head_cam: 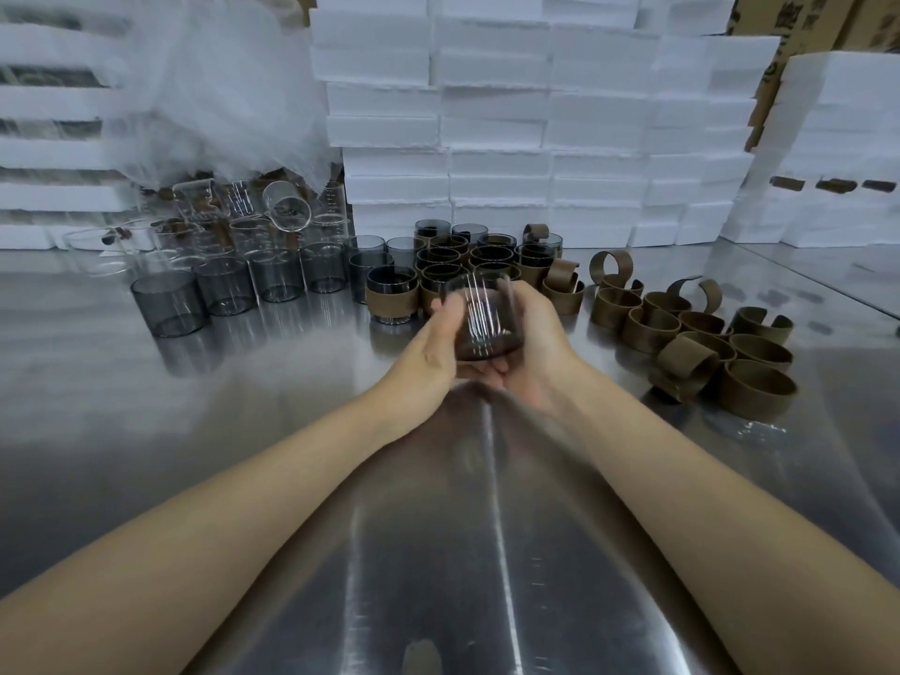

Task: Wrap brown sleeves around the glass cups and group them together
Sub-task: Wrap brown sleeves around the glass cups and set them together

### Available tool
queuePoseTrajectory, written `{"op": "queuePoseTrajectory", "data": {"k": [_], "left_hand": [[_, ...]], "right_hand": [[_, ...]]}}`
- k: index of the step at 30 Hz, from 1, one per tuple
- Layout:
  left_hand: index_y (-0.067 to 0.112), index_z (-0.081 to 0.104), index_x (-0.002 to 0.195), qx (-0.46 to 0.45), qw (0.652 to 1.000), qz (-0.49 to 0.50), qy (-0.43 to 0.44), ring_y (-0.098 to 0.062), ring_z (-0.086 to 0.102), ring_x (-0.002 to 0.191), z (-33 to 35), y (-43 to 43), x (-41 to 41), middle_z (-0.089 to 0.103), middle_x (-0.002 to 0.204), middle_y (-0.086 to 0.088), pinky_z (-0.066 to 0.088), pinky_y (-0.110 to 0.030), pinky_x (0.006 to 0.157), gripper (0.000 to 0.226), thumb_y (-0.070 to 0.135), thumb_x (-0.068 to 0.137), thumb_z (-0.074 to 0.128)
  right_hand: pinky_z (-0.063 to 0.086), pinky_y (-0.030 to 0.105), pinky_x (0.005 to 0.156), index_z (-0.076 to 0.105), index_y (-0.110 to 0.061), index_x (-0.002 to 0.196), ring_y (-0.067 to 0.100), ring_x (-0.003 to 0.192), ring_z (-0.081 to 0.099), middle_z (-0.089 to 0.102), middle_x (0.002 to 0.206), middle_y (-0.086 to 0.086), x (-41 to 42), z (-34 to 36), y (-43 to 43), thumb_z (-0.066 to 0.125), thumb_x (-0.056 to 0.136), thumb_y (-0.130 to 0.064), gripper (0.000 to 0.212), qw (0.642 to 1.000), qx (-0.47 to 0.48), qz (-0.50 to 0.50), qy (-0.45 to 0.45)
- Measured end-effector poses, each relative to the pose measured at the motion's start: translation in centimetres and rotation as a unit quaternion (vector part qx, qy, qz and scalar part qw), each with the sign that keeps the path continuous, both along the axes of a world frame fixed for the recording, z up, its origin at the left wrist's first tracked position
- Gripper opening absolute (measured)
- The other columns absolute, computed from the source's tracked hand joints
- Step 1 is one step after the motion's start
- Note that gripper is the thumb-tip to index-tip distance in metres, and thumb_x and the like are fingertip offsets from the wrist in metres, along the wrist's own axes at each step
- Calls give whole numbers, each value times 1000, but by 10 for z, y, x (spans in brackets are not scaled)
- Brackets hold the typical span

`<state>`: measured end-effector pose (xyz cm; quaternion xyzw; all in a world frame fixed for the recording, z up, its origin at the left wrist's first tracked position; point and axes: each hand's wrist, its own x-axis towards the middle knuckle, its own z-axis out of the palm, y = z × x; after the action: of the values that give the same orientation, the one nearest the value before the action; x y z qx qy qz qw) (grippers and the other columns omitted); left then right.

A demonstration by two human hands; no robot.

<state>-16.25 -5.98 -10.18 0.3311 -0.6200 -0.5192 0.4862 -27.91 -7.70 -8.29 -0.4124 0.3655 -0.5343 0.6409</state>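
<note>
Both hands hold one smoky glass cup above the metal table, tilted with its mouth away from me and blurred by motion. My left hand cups its left side. My right hand wraps its right side and underside. Whether a brown sleeve is on this cup I cannot tell. Right behind it stands a group of sleeved cups, the nearest with a brown band around its middle. Bare grey cups stand in a row to the left. Loose brown sleeves lie curled in a pile on the right.
Clear glass cups and a plastic bag sit at the back left. Stacks of white foam boxes wall off the back of the steel table. More foam stacks and cardboard stand at the far right.
</note>
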Motion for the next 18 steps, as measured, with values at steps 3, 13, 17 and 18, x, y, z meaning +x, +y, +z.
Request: {"op": "queuePoseTrajectory", "data": {"k": [3, 13, 17, 18], "left_hand": [[0, 59, 120, 120, 987, -15, 108, -25, 69, 79, 5, -1, -9, 71, 93, -20, 59, -34, 82, 66, 51, 102, 20], [8, 42, 141, 226, 942, 72, 238, -27, 64, 103, 13, -15, 22, 61, 122, -16, 52, -24, 70, 53, 30, 95, 59], [14, 36, 145, 191, 957, 53, 211, -27, 64, 99, 9, -16, 23, 62, 111, -10, 42, -21, 61, 60, 24, 92, 64], [21, 34, 143, 181, 959, 51, 209, -27, 66, 98, 8, -17, 22, 62, 111, -8, 41, -21, 60, 59, 26, 93, 63]], "right_hand": [[43, 24, 45, 62, -12, 71, 15, 49, 54, 61, 63, 7, -11, -7, -9, 36, 101, -25, 42, 965, -62, -131, 219], [33, 11, 54, 54, -12, 131, 32, 110, 58, 10, 160, 6, -77, -16, -33, 51, 96, -20, 36, 761, -27, -275, 587], [45, 30, 83, 54, -7, 131, 34, 99, 61, 27, 150, 13, -86, -14, -36, 53, 95, -15, 37, 751, -22, -263, 605], [47, 34, 88, 56, -7, 129, 34, 98, 60, 35, 144, 14, -87, -14, -36, 54, 93, -12, 36, 747, -35, -265, 608]]}}
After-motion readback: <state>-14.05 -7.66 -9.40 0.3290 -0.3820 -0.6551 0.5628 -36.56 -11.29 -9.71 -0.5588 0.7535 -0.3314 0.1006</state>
